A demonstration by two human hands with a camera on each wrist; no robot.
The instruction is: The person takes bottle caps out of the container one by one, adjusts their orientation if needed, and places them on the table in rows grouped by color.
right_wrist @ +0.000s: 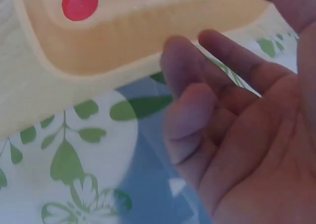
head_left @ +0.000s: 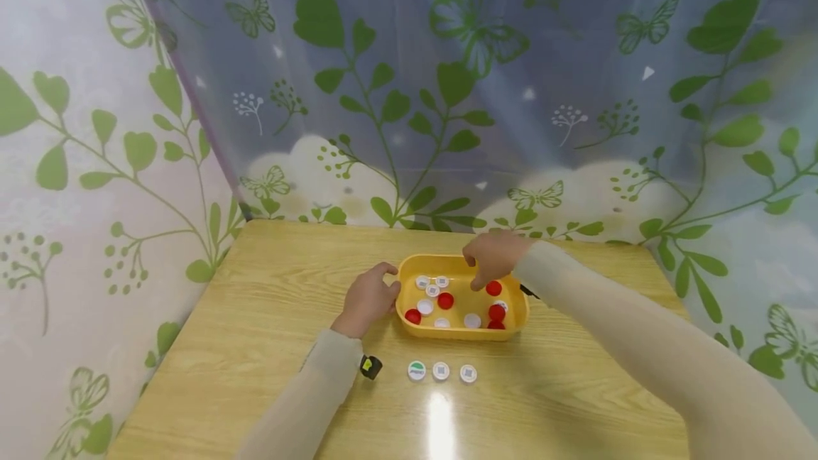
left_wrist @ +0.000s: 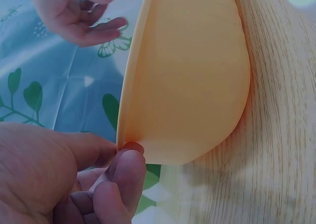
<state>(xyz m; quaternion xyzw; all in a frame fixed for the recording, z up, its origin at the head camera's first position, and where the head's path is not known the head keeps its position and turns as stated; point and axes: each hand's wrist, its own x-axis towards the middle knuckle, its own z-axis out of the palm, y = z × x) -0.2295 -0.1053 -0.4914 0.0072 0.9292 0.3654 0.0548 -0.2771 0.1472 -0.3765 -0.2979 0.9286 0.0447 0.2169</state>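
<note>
My left hand (head_left: 371,297) pinches the rim of a yellow plastic tub (head_left: 460,334) at its left end. In the left wrist view, thumb and fingers meet on the rim of the tub (left_wrist: 187,75). Several bottle caps lie inside, among them a red cap (head_left: 445,301) and a white cap (head_left: 424,307). Over the tub's far right side hovers my right hand (head_left: 498,253). The right wrist view shows that hand (right_wrist: 242,130) with loosely bent fingers, nothing between them, apart from the caps.
In front of the tub, three white caps form a row on the wooden table (head_left: 287,282): a green-printed cap (head_left: 417,370), a middle cap (head_left: 441,371) and a right cap (head_left: 469,373). A leaf-and-butterfly curtain (head_left: 396,91) hangs behind the table.
</note>
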